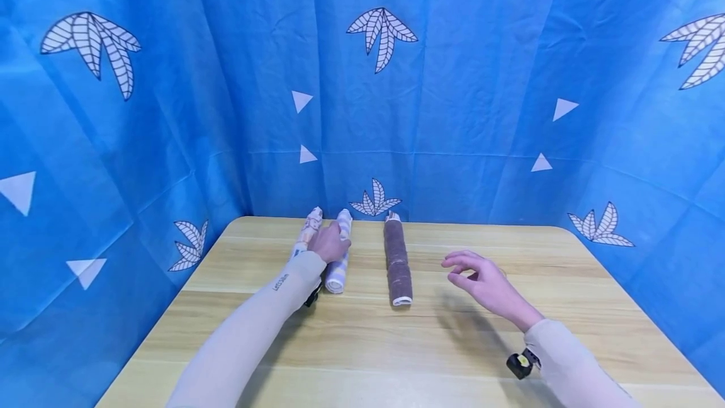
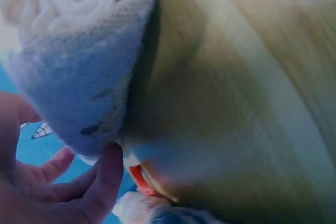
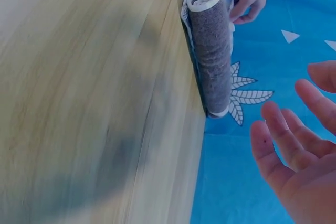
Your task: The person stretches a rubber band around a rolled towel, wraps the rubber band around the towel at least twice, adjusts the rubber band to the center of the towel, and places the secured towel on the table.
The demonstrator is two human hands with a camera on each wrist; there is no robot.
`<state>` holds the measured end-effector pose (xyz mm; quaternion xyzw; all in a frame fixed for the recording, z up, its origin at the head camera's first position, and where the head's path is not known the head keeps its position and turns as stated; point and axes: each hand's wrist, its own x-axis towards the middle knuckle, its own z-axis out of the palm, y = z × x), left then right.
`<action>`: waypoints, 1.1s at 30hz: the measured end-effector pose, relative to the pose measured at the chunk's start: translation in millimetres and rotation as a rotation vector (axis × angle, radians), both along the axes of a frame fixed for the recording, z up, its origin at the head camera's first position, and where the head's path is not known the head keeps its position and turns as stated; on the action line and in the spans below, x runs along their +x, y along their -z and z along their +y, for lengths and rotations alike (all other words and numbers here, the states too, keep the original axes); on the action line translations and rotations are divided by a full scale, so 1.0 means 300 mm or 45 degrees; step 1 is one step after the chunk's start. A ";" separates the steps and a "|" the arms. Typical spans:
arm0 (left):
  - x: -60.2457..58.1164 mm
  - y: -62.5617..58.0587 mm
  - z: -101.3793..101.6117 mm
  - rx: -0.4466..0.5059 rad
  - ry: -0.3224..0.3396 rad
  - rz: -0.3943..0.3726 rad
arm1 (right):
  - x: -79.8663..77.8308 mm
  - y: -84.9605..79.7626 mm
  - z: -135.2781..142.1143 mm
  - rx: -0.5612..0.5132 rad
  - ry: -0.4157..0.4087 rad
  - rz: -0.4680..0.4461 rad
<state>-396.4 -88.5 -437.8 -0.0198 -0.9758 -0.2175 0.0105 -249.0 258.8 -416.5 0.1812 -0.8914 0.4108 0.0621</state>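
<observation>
Three rolled towels lie lengthwise near the back of the table. My left hand (image 1: 330, 243) grips the middle one, a lavender-and-white striped rolled towel (image 1: 337, 276), with thumb and fingers about its sides. Its spiral end shows large in the left wrist view. Just left of that hand lies a white patterned rolled towel (image 1: 311, 222), partly hidden behind the hand and sleeve. To the right is a brown rolled towel (image 1: 398, 263) with a white edge. Above the table, right of the brown roll, my right hand (image 1: 481, 279) hovers with loosely bent fingers, holding nothing.
The light wooden table (image 1: 362, 357) has rounded back corners. A blue curtain (image 1: 464, 112) with leaf and triangle prints hangs behind it and along both sides. A small black camera (image 1: 520, 364) sits on the right wrist.
</observation>
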 end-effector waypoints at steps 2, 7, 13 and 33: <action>0.005 -0.010 0.005 -0.040 0.016 0.050 | -0.001 0.005 0.005 0.002 -0.001 0.008; 0.015 -0.040 0.043 -0.149 0.066 0.192 | -0.003 0.022 0.032 0.021 0.015 0.039; 0.040 -0.077 0.112 -0.210 0.135 0.188 | -0.004 0.037 0.058 0.045 0.040 0.032; -0.039 -0.046 0.360 -0.060 0.170 -0.073 | 0.006 0.060 0.133 0.016 0.083 -0.106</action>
